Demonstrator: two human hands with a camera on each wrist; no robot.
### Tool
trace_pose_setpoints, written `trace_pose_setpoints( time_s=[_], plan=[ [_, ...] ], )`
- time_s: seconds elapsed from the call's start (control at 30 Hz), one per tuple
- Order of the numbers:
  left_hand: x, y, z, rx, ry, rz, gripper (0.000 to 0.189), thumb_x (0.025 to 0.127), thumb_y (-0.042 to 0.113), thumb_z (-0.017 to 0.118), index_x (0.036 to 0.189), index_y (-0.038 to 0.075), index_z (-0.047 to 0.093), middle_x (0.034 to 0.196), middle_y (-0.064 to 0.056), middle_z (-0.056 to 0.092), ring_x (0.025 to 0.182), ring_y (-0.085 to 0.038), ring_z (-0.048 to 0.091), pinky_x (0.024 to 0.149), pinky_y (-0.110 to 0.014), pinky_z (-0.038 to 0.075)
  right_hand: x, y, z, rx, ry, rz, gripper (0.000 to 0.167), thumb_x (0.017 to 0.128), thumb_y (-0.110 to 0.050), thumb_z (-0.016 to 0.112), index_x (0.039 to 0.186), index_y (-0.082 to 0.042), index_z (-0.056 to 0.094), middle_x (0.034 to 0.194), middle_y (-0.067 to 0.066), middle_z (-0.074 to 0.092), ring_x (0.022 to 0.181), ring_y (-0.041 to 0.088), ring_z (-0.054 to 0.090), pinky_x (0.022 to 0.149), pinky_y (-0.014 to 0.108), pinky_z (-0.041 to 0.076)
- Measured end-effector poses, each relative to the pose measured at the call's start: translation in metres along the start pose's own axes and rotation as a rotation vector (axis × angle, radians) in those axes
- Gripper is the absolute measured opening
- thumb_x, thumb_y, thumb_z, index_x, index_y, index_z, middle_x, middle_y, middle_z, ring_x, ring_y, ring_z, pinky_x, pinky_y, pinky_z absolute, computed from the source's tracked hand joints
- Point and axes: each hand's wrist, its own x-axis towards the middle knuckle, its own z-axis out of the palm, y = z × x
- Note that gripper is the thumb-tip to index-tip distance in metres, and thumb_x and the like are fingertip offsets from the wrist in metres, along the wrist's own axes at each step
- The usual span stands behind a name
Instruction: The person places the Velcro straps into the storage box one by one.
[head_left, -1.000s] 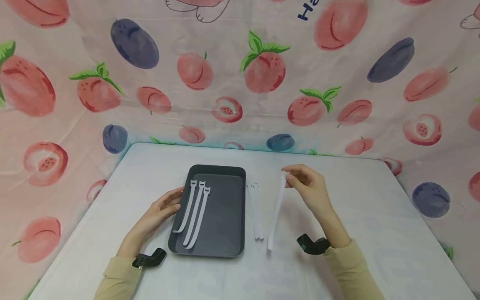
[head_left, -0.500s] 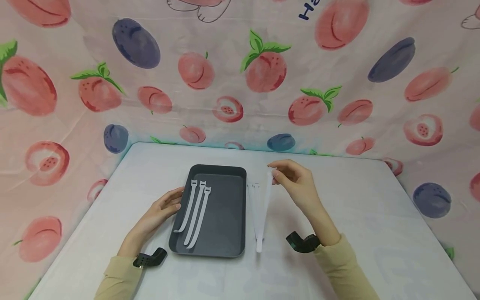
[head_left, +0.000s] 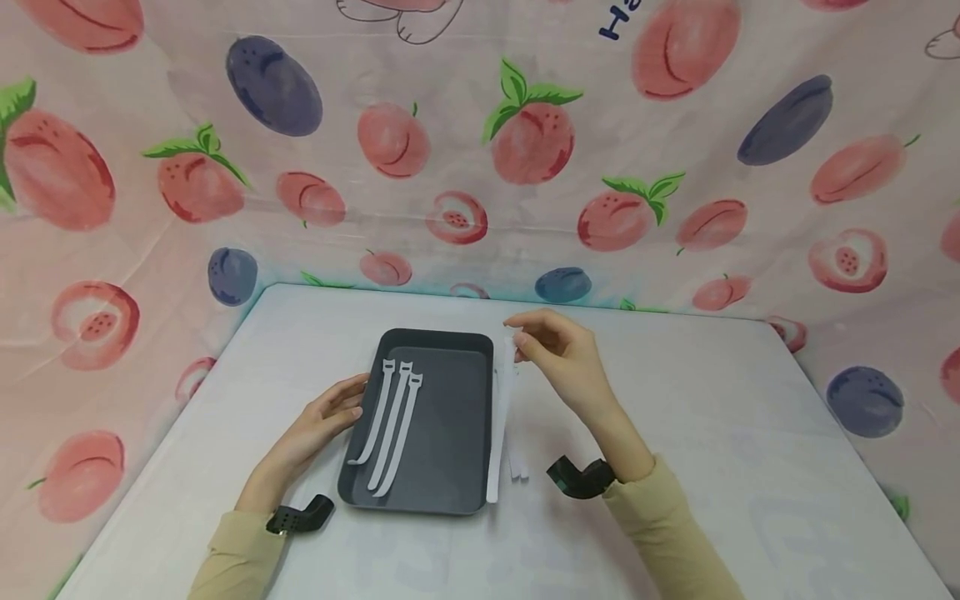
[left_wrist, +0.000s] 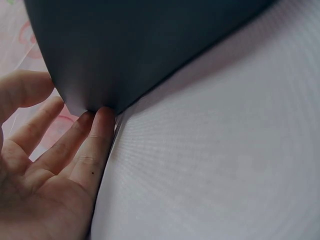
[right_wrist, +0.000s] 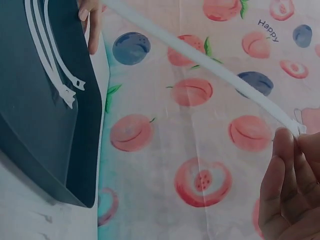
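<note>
**Right hand holds white strap over tray's right rim**

Right hand (head_left: pixel 558 354) raised above the table (head_left: pixel 712 433), grip closed in a pinch on the top end of a white strap (head_left: pixel 500 417). Strap hangs down, lower end at the tray's near right corner; cannot tell if it touches the rim. In the right wrist view the fingers (right_wrist: pixel 285 170) pinch the strap's wide head end, the rest running off diagonally.

Left hand (head_left: pixel 322 421) lies flat on the table against the left rim of the dark grey tray (head_left: pixel 450 417), fingers straight, grip open, holding nothing. Left wrist view shows fingertips (left_wrist: pixel 102 117) touching the tray's outer wall.

Tray sits mid-table. Three white straps (head_left: pixel 390 425) lie inside it, side by side in the left half, heads toward the far edge.

More white straps (head_left: pixel 516 454) lie on the table just right of the tray, partly behind the held one.

Fruit-print cloth (head_left: pixel 480 150) behind the table's far edge and sides.
</note>
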Motion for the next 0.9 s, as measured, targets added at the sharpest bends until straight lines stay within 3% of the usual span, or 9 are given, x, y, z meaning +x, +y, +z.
trace_pose_setpoints(
  time_s=[0.33,0.53,0.77,0.9],
  plan=[
    [0.0,0.001,0.0,-0.005,0.004,-0.006,0.058,0.097,0.024,0.058,0.149,0.018,0.034,0.152,-0.018,0.036,0.135,-0.017,0.042,0.095,-0.013,0.045,0.016,0.004,0.016,0.029,-0.018,0.019,0.019,0.091,-0.003,0.062,0.11,0.0,0.068,0.08,0.006,0.063,0.069,0.011,0.064,0.071,0.024,0.056],
    [0.001,0.001,0.001,0.003,0.01,-0.012,0.058,0.097,0.024,0.058,0.149,0.018,0.034,0.152,-0.017,0.037,0.138,-0.027,0.039,0.095,-0.013,0.045,0.024,0.009,0.026,0.056,-0.024,0.065,0.02,0.092,-0.006,0.063,0.11,0.0,0.068,0.081,0.013,0.063,0.069,0.01,0.064,0.072,0.024,0.056],
    [0.0,0.001,0.001,-0.016,0.001,-0.008,0.058,0.097,0.024,0.058,0.149,0.018,0.034,0.152,-0.017,0.036,0.141,-0.036,0.032,0.095,-0.012,0.044,0.034,0.016,0.036,0.105,-0.026,0.133,0.021,0.092,-0.009,0.063,0.111,0.0,0.067,0.077,-0.003,0.063,0.068,0.009,0.064,0.072,0.025,0.057],
    [0.0,0.001,0.001,-0.022,0.002,-0.008,0.058,0.097,0.023,0.057,0.15,0.017,0.033,0.153,-0.018,0.036,0.141,-0.036,0.032,0.095,-0.011,0.044,0.04,0.019,0.044,0.124,-0.037,0.151,0.021,0.092,-0.007,0.063,0.111,0.0,0.067,0.078,-0.003,0.063,0.068,0.01,0.065,0.071,0.024,0.057]
  ],
)
